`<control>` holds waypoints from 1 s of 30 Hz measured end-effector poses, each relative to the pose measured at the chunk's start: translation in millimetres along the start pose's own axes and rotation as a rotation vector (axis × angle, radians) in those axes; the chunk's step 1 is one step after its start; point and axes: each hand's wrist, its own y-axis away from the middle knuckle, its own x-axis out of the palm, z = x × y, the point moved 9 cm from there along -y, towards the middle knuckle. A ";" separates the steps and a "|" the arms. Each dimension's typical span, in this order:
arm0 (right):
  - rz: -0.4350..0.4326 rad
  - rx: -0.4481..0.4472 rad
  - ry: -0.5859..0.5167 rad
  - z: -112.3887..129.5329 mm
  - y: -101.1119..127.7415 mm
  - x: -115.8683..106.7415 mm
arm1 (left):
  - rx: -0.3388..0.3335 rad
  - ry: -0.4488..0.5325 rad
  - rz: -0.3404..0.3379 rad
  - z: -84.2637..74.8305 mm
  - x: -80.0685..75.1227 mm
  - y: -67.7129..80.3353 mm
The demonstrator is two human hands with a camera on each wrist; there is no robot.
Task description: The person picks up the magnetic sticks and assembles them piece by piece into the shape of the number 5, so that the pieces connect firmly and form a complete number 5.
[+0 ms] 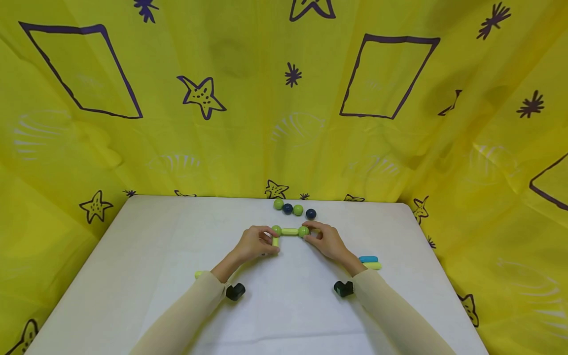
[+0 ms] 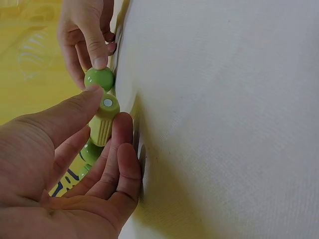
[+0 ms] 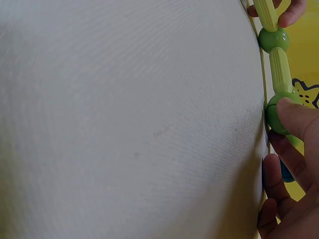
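On the white table (image 1: 155, 256) lies a small frame of two green balls and two yellow-green rods. My left hand (image 1: 267, 241) pinches the near rod (image 1: 275, 241) (image 2: 102, 124) between thumb and fingers, just below the left ball (image 1: 276, 230). A cross rod (image 1: 290, 231) (image 3: 280, 69) joins that ball (image 3: 273, 40) to the right ball (image 1: 303, 231) (image 3: 275, 113). My right hand (image 1: 313, 233) pinches the right ball with its fingertips (image 3: 294, 117).
Four loose balls sit behind the frame, green (image 1: 278, 203) and dark blue (image 1: 287, 208) alternating. A blue rod (image 1: 368, 259) and a yellow-green rod (image 1: 372, 266) lie by my right wrist; another rod (image 1: 198, 273) peeks out beside my left sleeve. Yellow patterned cloth (image 1: 222, 123) surrounds the table.
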 end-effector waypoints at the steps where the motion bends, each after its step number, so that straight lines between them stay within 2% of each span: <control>1: -0.002 -0.004 -0.001 0.4 0.0 -0.2 | -0.003 -0.001 0.001 -0.1 0.0 0.0; 14: 0.014 -0.002 -0.010 1.1 -1.2 0.3 | 0.011 -0.044 0.038 -5.5 -0.8 2.3; 22: 0.014 0.002 -0.009 0.9 -0.1 -0.4 | 0.049 -0.033 -0.007 -5.1 1.4 2.9; 30: -0.004 -0.010 -0.010 3.7 2.4 -2.3 | 0.077 -0.046 -0.011 -5.7 1.8 3.9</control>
